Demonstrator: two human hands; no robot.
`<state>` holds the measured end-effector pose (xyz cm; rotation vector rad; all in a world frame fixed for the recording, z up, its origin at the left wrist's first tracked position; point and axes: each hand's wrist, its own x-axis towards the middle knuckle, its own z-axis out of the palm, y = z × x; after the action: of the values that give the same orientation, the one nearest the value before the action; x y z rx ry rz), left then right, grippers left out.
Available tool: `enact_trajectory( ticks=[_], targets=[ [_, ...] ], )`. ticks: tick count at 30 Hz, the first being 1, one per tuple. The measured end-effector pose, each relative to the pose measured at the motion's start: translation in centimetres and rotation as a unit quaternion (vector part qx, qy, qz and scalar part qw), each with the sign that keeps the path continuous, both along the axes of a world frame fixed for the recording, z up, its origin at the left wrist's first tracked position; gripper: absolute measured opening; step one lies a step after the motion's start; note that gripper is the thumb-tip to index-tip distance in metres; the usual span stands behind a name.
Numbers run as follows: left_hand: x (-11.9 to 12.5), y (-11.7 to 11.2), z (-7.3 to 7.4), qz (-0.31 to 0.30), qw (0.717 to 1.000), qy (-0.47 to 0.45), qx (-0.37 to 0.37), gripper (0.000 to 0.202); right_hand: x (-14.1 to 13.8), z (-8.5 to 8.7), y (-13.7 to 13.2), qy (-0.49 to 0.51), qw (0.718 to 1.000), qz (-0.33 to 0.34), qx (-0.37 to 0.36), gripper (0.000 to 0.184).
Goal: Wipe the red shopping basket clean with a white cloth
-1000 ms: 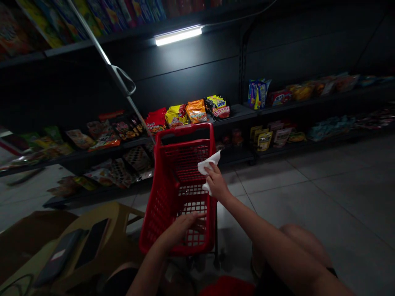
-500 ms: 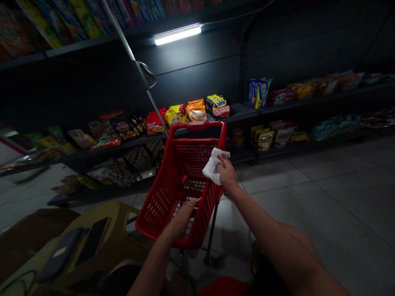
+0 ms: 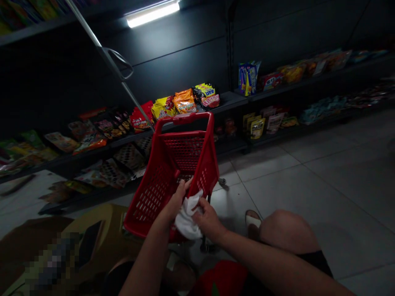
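Observation:
A red plastic shopping basket (image 3: 173, 164) on wheels stands tilted in front of me, its long metal handle (image 3: 114, 65) leaning up to the left. My left hand (image 3: 174, 203) grips the basket's near rim, fingers curled over it. My right hand (image 3: 208, 220) is closed on a white cloth (image 3: 188, 218) and presses it against the near rim beside the left hand. My bare knee (image 3: 284, 228) shows at the right.
Dark shelves with snack packets (image 3: 185, 100) run along the back wall under a strip light (image 3: 152, 12). A tan plastic stool (image 3: 101, 238) holding dark flat items sits at the lower left. Grey floor tiles (image 3: 324, 181) spread to the right.
My right hand has carried the white cloth from the basket's right rim down to the near rim beside my left hand. The basket has tilted and shifted slightly left.

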<state>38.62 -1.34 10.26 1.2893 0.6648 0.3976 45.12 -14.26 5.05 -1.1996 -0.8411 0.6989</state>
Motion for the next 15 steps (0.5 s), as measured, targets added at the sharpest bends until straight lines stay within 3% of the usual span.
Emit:
enact_trajectory(
  ticks=[3, 6, 8, 10, 12, 15],
  targets=[
    [0.9, 0.1, 0.2, 0.033, 0.999, -0.037, -0.014, 0.072, 3.0, 0.1, 1.7, -0.013, 0.999, -0.045, -0.015, 0.013],
    [1.1, 0.0, 0.0, 0.04, 0.997, -0.07, -0.018, 0.067, 7.4, 0.6, 5.7, 0.033, 0.985, -0.167, -0.032, 0.03],
    [0.9, 0.0, -0.2, 0.036, 0.995, -0.09, -0.02, 0.063, 8.2, 0.6, 7.7, 0.037, 0.982, -0.181, -0.04, 0.036],
    [0.4, 0.1, -0.3, 0.044, 0.996, -0.078, -0.011, 0.058, 6.5, 0.2, 7.8, 0.016, 0.985, -0.161, -0.052, 0.038],
    [0.0, 0.2, -0.2, 0.06, 0.997, -0.04, 0.004, 0.056, 2.7, -0.6, 5.7, -0.025, 0.993, -0.106, -0.048, 0.038],
    [-0.4, 0.1, 0.3, 0.061, 0.998, -0.01, 0.017, 0.055, -2.9, -1.7, 0.9, -0.124, 0.989, 0.078, 0.008, 0.036]
  ],
)
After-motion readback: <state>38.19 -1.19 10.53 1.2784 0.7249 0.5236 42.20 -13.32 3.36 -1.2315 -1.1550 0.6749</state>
